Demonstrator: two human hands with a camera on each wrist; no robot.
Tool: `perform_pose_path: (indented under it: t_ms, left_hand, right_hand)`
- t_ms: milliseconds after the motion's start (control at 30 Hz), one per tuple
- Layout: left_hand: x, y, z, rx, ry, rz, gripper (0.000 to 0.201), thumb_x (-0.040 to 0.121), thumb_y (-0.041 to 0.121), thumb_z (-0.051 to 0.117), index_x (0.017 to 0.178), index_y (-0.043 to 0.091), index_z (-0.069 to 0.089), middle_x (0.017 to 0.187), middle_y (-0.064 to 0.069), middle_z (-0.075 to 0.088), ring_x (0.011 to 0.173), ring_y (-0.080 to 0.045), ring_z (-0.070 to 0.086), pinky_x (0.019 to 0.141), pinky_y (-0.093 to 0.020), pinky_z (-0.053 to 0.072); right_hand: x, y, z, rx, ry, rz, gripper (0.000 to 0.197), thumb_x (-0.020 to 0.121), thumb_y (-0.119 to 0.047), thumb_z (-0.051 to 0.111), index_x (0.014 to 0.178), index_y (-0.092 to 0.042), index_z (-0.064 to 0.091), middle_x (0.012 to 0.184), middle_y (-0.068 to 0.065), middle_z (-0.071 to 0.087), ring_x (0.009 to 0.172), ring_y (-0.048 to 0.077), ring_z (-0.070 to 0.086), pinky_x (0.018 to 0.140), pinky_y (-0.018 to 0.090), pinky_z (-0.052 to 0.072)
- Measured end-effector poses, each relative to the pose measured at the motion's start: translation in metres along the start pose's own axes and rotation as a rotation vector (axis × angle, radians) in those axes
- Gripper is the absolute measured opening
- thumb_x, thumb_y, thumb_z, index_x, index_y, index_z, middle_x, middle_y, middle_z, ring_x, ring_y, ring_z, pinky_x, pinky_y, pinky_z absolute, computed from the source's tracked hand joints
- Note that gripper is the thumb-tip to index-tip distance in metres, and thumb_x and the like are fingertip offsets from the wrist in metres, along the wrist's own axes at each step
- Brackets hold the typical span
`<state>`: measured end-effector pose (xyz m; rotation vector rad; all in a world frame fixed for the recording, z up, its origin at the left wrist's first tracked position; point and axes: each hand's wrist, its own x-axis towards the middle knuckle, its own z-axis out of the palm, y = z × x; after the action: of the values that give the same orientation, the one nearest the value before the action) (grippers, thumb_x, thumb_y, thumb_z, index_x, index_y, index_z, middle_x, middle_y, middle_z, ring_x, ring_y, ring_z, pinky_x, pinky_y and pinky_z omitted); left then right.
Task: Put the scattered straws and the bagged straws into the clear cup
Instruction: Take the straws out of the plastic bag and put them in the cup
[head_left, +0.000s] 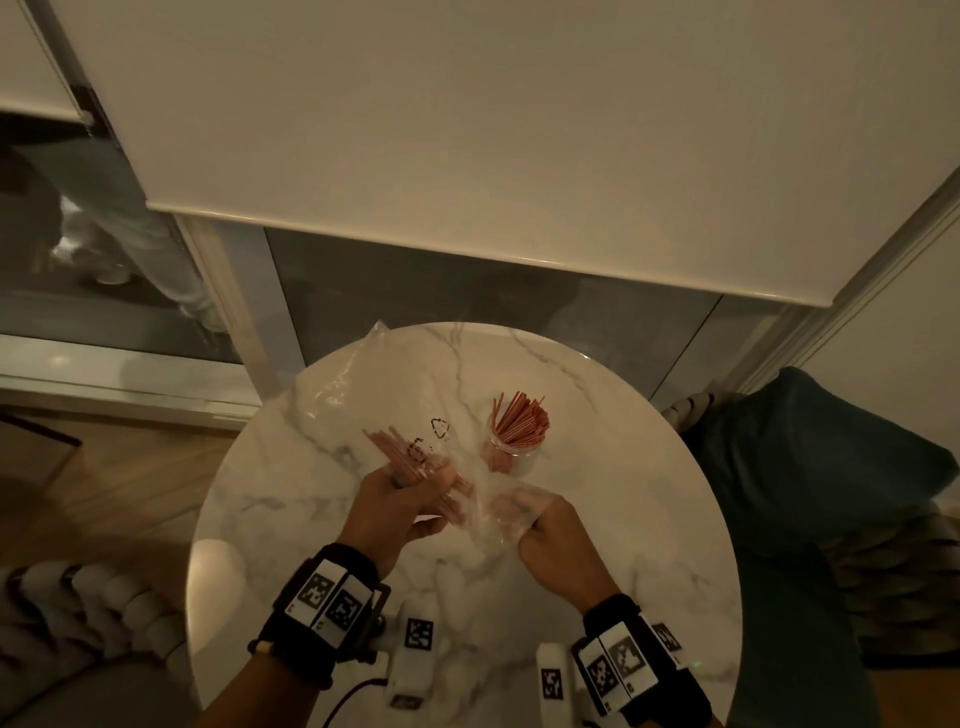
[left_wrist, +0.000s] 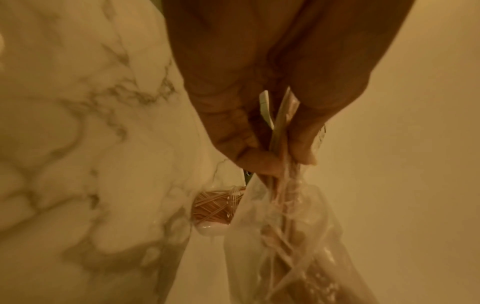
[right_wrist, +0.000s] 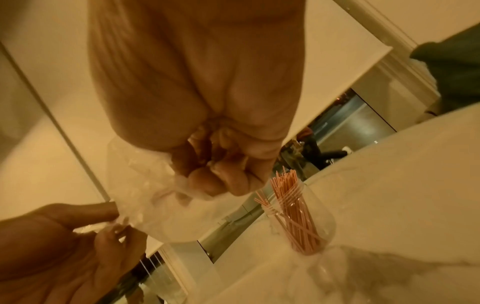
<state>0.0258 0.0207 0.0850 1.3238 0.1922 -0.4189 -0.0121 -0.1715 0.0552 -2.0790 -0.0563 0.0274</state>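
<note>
A clear cup (head_left: 511, 451) (right_wrist: 306, 224) (left_wrist: 215, 207) stands upright on the round marble table (head_left: 623, 519), holding several thin pink straws (head_left: 519, 421). A clear plastic bag (head_left: 395, 395) (left_wrist: 293, 236) (right_wrist: 145, 185) is lifted over the table's left and middle, with a bundle of pink straws (head_left: 410, 462) inside. My left hand (head_left: 400, 499) (left_wrist: 262, 142) grips that bundle through the plastic. My right hand (head_left: 540, 525) (right_wrist: 221, 172) pinches a bunched part of the bag just in front of the cup.
The marble table's far edge meets a window with a lowered white blind (head_left: 467, 156). A dark teal cushion (head_left: 810, 457) lies at the right and a knotted grey cushion (head_left: 88, 613) at the lower left. Wooden floor (head_left: 104, 493) shows on the left.
</note>
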Motion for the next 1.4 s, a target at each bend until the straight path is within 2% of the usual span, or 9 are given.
perform_pose_path:
  t_ms: [133, 267, 367, 733, 867, 1033, 1133, 1300, 1400]
  left_hand:
    - [0.002, -0.005, 0.000, -0.071, 0.078, -0.019, 0.021, 0.085, 0.023, 0.073, 0.091, 0.003, 0.070, 0.076, -0.011, 0.072, 0.061, -0.017, 0.066, 0.061, -0.031, 0.052]
    - [0.006, -0.011, -0.001, -0.140, 0.066, -0.093, 0.016, 0.082, 0.019, 0.075, 0.088, 0.005, 0.071, 0.077, -0.010, 0.072, 0.063, -0.017, 0.063, 0.059, -0.029, 0.052]
    - [0.008, -0.014, 0.001, -0.188, 0.053, -0.135, 0.020, 0.081, 0.018, 0.076, 0.094, 0.004, 0.070, 0.084, -0.012, 0.072, 0.067, -0.019, 0.063, 0.058, -0.029, 0.052]
    - [0.010, -0.018, 0.003, -0.281, 0.061, -0.155, 0.011, 0.084, 0.013, 0.073, 0.091, 0.007, 0.068, 0.082, -0.010, 0.071, 0.064, -0.016, 0.065, 0.055, -0.027, 0.053]
    - [0.009, -0.018, -0.001, -0.255, 0.054, -0.147, 0.006, 0.084, 0.013, 0.073, 0.086, 0.008, 0.069, 0.080, -0.009, 0.070, 0.062, -0.015, 0.063, 0.055, -0.027, 0.053]
    - [0.010, -0.017, -0.004, -0.293, 0.081, -0.150, 0.006, 0.084, 0.010, 0.072, 0.087, 0.008, 0.068, 0.075, -0.007, 0.068, 0.058, -0.014, 0.061, 0.052, -0.025, 0.052]
    - [0.010, -0.018, -0.006, -0.280, 0.080, -0.150, 0.009, 0.083, 0.012, 0.072, 0.089, 0.007, 0.069, 0.077, -0.008, 0.069, 0.060, -0.014, 0.062, 0.055, -0.026, 0.053]
    - [0.011, -0.023, -0.002, -0.287, 0.062, -0.171, 0.005, 0.083, 0.013, 0.073, 0.086, 0.009, 0.070, 0.080, -0.009, 0.070, 0.060, -0.014, 0.063, 0.056, -0.026, 0.053]
    - [0.013, -0.024, -0.004, -0.329, 0.094, -0.180, 0.003, 0.085, 0.013, 0.071, 0.086, 0.011, 0.070, 0.077, -0.006, 0.069, 0.061, -0.013, 0.063, 0.054, -0.025, 0.052]
  right_hand:
    - [0.002, -0.001, -0.003, -0.041, -0.015, -0.036, 0.016, 0.095, -0.009, 0.061, 0.093, -0.014, 0.076, 0.091, -0.008, 0.073, 0.084, -0.001, 0.066, 0.075, 0.011, 0.046]
    - [0.002, -0.003, -0.007, 0.023, -0.008, -0.030, 0.023, 0.088, -0.027, 0.062, 0.104, -0.022, 0.077, 0.101, -0.009, 0.077, 0.096, 0.004, 0.070, 0.087, 0.024, 0.054]
    - [0.003, -0.001, -0.009, -0.006, 0.007, 0.003, 0.026, 0.082, -0.010, 0.066, 0.102, -0.023, 0.078, 0.100, -0.008, 0.077, 0.095, 0.004, 0.071, 0.088, 0.032, 0.057]
    - [0.002, -0.014, -0.011, 0.179, -0.104, 0.033, 0.021, 0.090, -0.020, 0.065, 0.109, -0.027, 0.071, 0.109, -0.008, 0.073, 0.105, 0.009, 0.068, 0.095, 0.032, 0.053]
    - [0.001, -0.013, -0.009, 0.151, -0.030, 0.029, 0.018, 0.089, -0.020, 0.066, 0.104, -0.024, 0.076, 0.101, -0.007, 0.076, 0.096, 0.009, 0.071, 0.086, 0.031, 0.056]
    - [0.000, -0.015, -0.018, 0.168, -0.030, 0.091, 0.024, 0.090, 0.001, 0.063, 0.096, -0.014, 0.079, 0.073, -0.002, 0.073, 0.053, -0.001, 0.055, 0.054, 0.013, 0.042]
    - [0.000, -0.015, -0.023, 0.143, -0.037, 0.116, 0.031, 0.092, 0.004, 0.056, 0.104, -0.014, 0.078, 0.084, 0.009, 0.073, 0.054, 0.001, 0.054, 0.055, 0.016, 0.043]
    - [0.001, -0.017, -0.021, 0.117, 0.013, 0.091, 0.018, 0.088, -0.014, 0.070, 0.103, -0.019, 0.079, 0.097, -0.006, 0.077, 0.082, -0.001, 0.069, 0.074, 0.019, 0.054]
    - [0.002, -0.017, -0.023, 0.112, 0.091, 0.163, 0.014, 0.085, -0.009, 0.073, 0.091, -0.019, 0.081, 0.080, -0.008, 0.076, 0.071, 0.003, 0.067, 0.068, 0.023, 0.053]
